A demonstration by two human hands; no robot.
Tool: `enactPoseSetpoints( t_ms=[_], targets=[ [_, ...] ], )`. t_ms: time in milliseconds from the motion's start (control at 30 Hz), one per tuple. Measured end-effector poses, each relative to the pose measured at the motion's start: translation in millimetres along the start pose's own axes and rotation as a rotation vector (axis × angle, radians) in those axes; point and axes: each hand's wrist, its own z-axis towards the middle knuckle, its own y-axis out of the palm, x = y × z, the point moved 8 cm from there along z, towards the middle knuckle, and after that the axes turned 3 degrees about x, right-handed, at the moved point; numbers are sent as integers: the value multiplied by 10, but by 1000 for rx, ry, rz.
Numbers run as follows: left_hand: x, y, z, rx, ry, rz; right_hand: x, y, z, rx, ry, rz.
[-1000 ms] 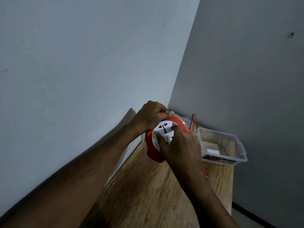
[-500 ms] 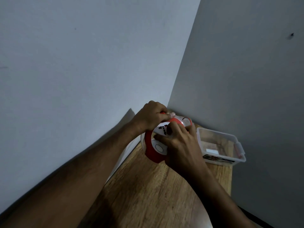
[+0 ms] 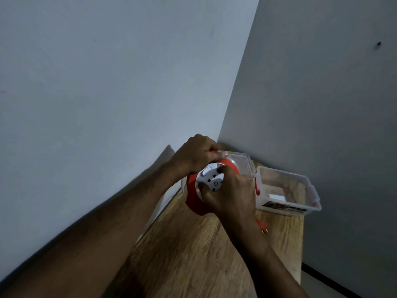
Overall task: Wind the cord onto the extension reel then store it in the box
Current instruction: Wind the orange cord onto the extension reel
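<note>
Wood-grain tabletop [image 3: 193, 254] fills the near ground, where the red two-pin plug [image 3: 263, 227] lies on a short tail of orange cord — winding looks nearly done. Above it the right hand [image 3: 232, 192] curls over the white socket hub of the round red extension reel [image 3: 193, 201], fingers gripping to turn it, while the left hand [image 3: 198, 155] clenches the top handle. Next comes lifting it into the clear lidless plastic box [image 3: 287, 203] beyond, by the grey corner walls [image 3: 322, 104].

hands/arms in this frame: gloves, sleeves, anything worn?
Nothing worn that shows. The left hand and right hand are bare, with no gloves, and no rings or watch can be seen. Both forearms are bare all the way to the bottom edge of the picture, with no sleeve or cuff in view. No straps, cables or markings on either arm.
</note>
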Motion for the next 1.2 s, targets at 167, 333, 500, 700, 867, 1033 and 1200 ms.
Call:
enactPoseSetpoints(
  t_ms=[167, 333, 500, 700, 867, 1033, 1200],
  targets=[
    [-93, -110, -7, 70, -60, -112, -157, -125, -156, 6, -251, -255],
    [-53, -181, 61, 27, -30, -44, -98, -188, -165, -38, -389, -383],
    [8, -90, 55, 1, 1, -6, -177, -5, -204, -233, -635, -426],
    [34, -106, -4, -56, 21, 24, -138, 32, -151, -251, -659, -454],
    [51, -72, -6, -54, 22, 26, -138, 17, -114, -214, -619, -406],
    [124, -90, 4, -26, 34, 60, -125, -35, -35, -115, -579, -357],
    [132, -97, 4, -5, 20, 9, 4, -46, 36, -24, -404, -217]
  ],
)
